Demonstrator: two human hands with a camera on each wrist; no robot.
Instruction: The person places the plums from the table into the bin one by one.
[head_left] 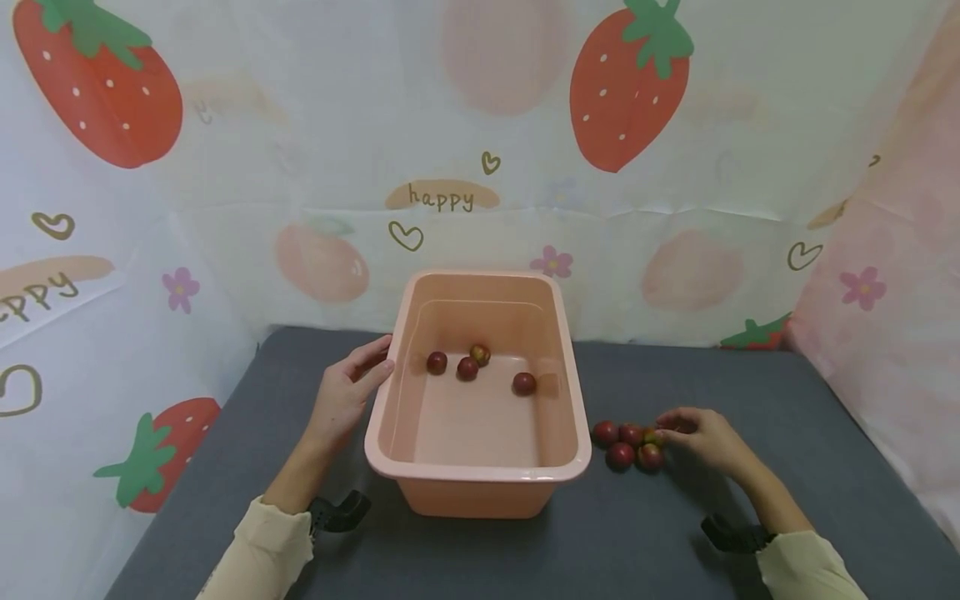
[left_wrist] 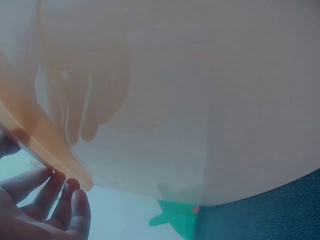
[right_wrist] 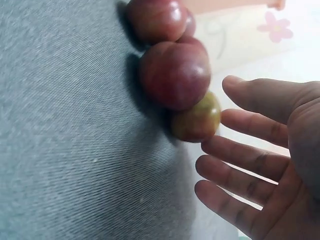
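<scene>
A pink plastic basin [head_left: 477,492] stands on the dark grey cloth, with several dark red plums [head_left: 524,383] lying apart on its floor. My left hand [head_left: 351,392] is at its left side, fingertips touching the outer edge of the rim [left_wrist: 75,172], not wrapped over it. Right of the basin, several more plums [head_left: 620,456] lie bunched on the cloth. At the right end of that bunch is my right hand [head_left: 705,437], its fingers spread beside a yellow-green and red plum [right_wrist: 197,120]. The right wrist view shows the thumb apart from this plum, and fingertips at its edge.
Grey cloth [head_left: 750,392] covers the table. Behind it and at both sides hang pale sheets [head_left: 525,233] printed with strawberries, hearts and flowers. The basin's back edge stands close to the rear sheet. A dark band [head_left: 735,533] is on each wrist.
</scene>
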